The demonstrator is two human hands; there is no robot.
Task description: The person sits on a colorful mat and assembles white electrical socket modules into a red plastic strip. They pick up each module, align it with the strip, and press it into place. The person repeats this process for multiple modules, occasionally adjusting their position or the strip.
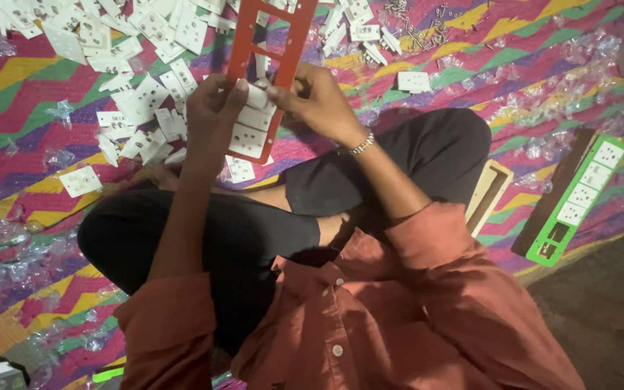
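Both hands (214, 108) (319, 101) grip orange frame (272, 43) over striped cloth (30, 94) strewn with white sockets (146, 94)

My cloth on the floor, with many small parts on it

I sit on a striped cloth (30, 79) of pink, purple, green and yellow. On it lie a heap of white socket pieces (146, 94), some screws (427, 25), clear plastic wrappers (9, 253), a green frame (575, 198) with sockets and a dark board (543, 195) beside it.

An orange-red frame (269, 43) holds white sockets (248, 137) above a pink, green and yellow zigzag cloth (30, 94).
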